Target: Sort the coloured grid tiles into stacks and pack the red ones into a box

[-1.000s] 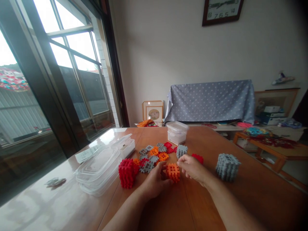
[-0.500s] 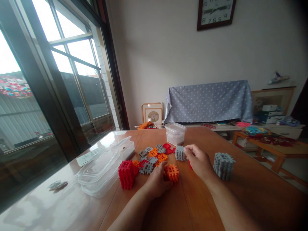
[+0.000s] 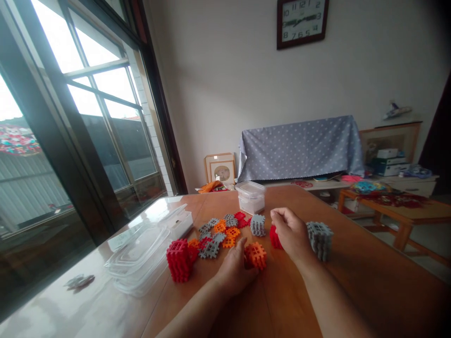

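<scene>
My left hand (image 3: 234, 265) grips a small stack of orange waffle-like interlocking plastic blocks (image 3: 256, 256) by its left side. My right hand (image 3: 291, 232) is closed in a pinch; anything between its fingertips is hidden. Behind its fingers stands a red stack (image 3: 275, 237), partly covered. A short grey stack (image 3: 258, 225) is left of the right hand, apart from it. To the right is a taller grey stack (image 3: 320, 240). Loose blocks in grey, orange and red (image 3: 210, 249) lie beyond my left hand. A tall red stack (image 3: 178, 260) stands left of them.
Clear plastic containers and lids (image 3: 137, 258) lie on the left of the wooden table (image 3: 282, 305). A lidded tub (image 3: 251, 199) stands near the far edge. A small plastic packet (image 3: 79, 281) rests at far left. A low wooden table (image 3: 405, 211) is beyond on the right.
My right hand has moved off the short grey stack, which stays on the table, and the red stack shows more. My left hand keeps the orange stack, now turned slightly. The view has shifted right.
</scene>
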### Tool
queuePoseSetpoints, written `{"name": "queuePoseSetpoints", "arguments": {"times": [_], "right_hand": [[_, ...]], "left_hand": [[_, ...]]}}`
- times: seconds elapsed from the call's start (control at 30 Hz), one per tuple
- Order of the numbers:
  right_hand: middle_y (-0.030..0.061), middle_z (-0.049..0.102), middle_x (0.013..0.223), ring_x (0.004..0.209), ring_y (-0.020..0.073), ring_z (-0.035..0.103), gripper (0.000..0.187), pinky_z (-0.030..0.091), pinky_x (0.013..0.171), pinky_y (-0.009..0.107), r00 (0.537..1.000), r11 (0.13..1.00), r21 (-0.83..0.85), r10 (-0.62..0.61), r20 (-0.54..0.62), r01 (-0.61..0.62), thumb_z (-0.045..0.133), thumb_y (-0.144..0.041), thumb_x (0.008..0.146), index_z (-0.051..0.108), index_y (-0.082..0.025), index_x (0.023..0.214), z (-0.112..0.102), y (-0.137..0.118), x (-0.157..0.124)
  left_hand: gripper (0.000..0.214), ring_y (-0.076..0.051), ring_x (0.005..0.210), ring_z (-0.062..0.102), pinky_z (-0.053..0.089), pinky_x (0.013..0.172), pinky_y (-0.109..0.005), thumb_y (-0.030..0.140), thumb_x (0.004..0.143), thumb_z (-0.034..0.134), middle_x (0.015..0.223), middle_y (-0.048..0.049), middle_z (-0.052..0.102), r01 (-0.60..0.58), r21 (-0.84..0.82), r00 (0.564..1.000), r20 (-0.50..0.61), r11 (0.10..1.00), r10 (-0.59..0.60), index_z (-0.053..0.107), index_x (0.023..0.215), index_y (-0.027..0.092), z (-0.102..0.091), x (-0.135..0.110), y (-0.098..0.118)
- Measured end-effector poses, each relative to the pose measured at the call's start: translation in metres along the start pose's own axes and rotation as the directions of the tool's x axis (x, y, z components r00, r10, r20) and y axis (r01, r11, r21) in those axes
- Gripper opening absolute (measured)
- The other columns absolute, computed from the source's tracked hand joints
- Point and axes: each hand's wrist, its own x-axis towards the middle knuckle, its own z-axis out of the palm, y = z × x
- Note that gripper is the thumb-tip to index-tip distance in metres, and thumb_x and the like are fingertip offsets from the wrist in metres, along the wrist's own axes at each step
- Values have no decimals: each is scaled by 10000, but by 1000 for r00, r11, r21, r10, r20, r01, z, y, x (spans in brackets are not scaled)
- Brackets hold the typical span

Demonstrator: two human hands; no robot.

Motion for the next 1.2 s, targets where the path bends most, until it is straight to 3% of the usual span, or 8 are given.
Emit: {"name": "queuePoseSetpoints", "arguments": {"times": [0.17, 0.33, 0.47, 0.57, 0.73, 0.9, 1.03, 1.2], "right_hand": [[57, 733, 812, 745, 212, 663, 402, 486, 681, 286, 1000, 1000, -30, 0, -8, -1, 558, -580, 907, 683, -205, 980, 0, 0, -2], [56, 729, 801, 710, 208, 643, 404, 483, 671, 292, 1000, 999, -47, 8, -5, -8, 561, -578, 902, 691, -203, 980, 0, 5, -1], [45, 714, 784, 689, 198, 630, 399, 476, 654, 286, 1000, 999, -54, 4, -28, -5, 557, -577, 907, 691, -211, 993, 0, 9, -1], [35, 705, 778, 679, 191, 621, 389, 472, 648, 281, 1000, 999, -48, -1, -28, 0, 554, -578, 912, 686, -221, 993, 0, 11, -1], [28, 685, 727, 650, 190, 600, 401, 464, 623, 279, 1000, 999, -37, 2, 13, -2, 554, -588, 906, 683, -215, 978, 2, 9, -2], [17, 674, 678, 626, 195, 592, 406, 460, 611, 282, 1000, 999, -47, 3, 22, -2, 556, -598, 895, 692, -219, 949, 3, 7, -3], [13, 663, 655, 630, 201, 598, 400, 453, 600, 279, 1000, 999, -44, -7, 20, 8, 553, -596, 894, 691, -223, 936, 3, 6, -3], [14, 675, 690, 654, 202, 611, 382, 447, 601, 277, 1000, 998, -59, 13, 23, -11, 549, -581, 904, 684, -225, 942, 4, 6, -3]], "left_hand": [[1009, -330, 1114, 572, 448, 988, -458, 331, 636, 820, 1258, -167, 605, -4, 8, 999, 38, 1000, 4, 375, 1529, 182, 16, 3, 17], [1006, -336, 1088, 576, 451, 980, -474, 355, 581, 864, 1265, -155, 601, -17, -50, 1000, 23, 999, 18, 441, 1483, 213, 20, -1, 13], [868, -299, 1064, 584, 463, 969, -449, 306, 667, 795, 1338, -161, 577, -69, -16, 997, 44, 997, 70, 453, 1460, 211, 0, -4, 8], [607, -311, 1182, 537, 413, 1042, -446, 197, 742, 658, 1331, -150, 600, -46, 189, 999, -16, 981, 50, 554, 1339, 189, -26, 3, 4], [527, -400, 1333, 423, 322, 1082, -539, 291, 796, 615, 1417, -180, 555, 227, 481, 970, -190, 846, -152, 588, 1311, 183, -58, 15, -10], [495, -404, 1328, 434, 311, 1068, -542, 400, 839, 585, 1439, -172, 543, 313, 536, 949, -213, 784, -232, 604, 1292, 202, -58, 11, -22], [336, -389, 1176, 520, 375, 962, -508, 371, 852, 556, 1275, -159, 625, 247, 571, 966, -206, 783, -154, 668, 1130, 219, -51, 7, -19], [214, -349, 1088, 546, 331, 993, -507, 343, 875, 546, 1124, -131, 671, 172, 588, 978, -196, 790, -68, 693, 973, 222, -49, 5, -12]]}}
